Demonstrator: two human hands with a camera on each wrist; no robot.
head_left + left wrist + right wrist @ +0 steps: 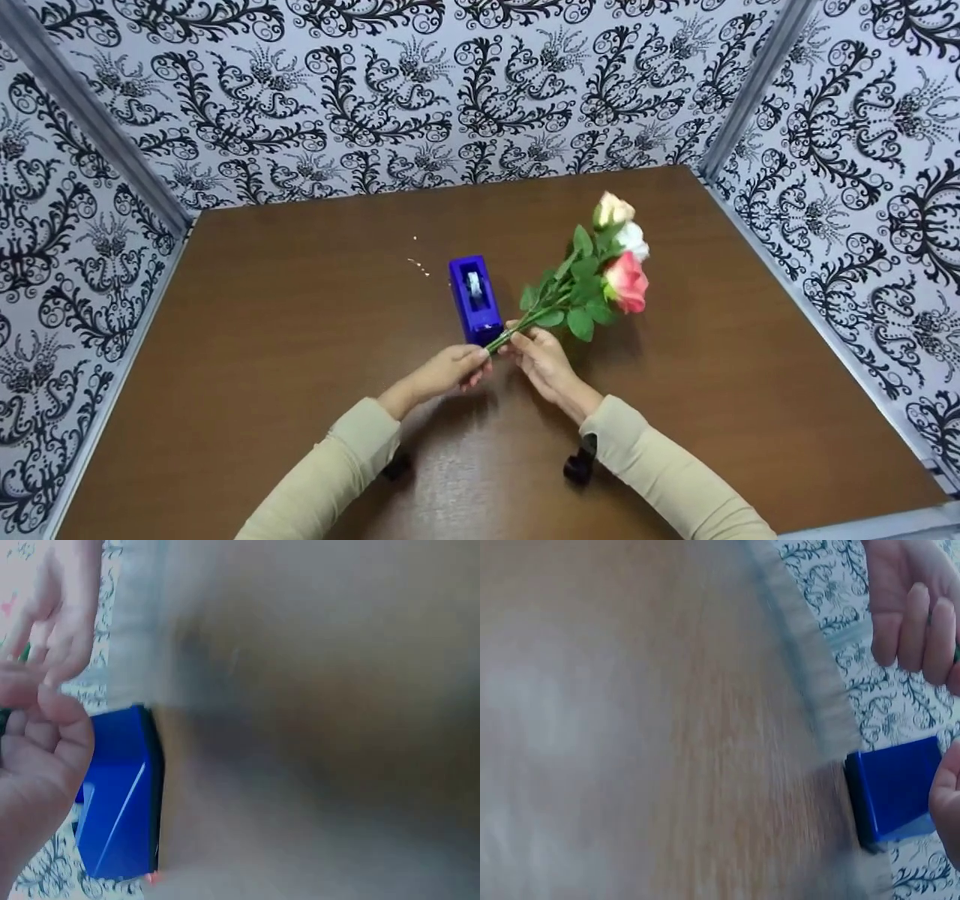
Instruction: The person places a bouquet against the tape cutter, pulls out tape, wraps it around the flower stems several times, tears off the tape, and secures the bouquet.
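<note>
A bunch of roses, with a pink rose (pixel 628 282), a white rose (pixel 632 241) and a cream rose (pixel 613 210), slants up to the right above the table. My left hand (pixel 450 369) pinches the lower ends of the green stems (pixel 551 306). Just above that grip, my right hand (pixel 544 364) holds the same stems between thumb and fingers. A small pale patch shows on the stems between the hands, too small to tell what it is. Right behind the hands stands a blue tape dispenser (pixel 475 300) with a tape roll (pixel 474 286) in it.
The brown wooden table (pixel 300 300) carries a few small pale scraps (pixel 420 267) left of the dispenser. Patterned wallpaper panels (pixel 420 90) enclose the back and both sides. A black object (pixel 579 466) sits beneath the right cuff.
</note>
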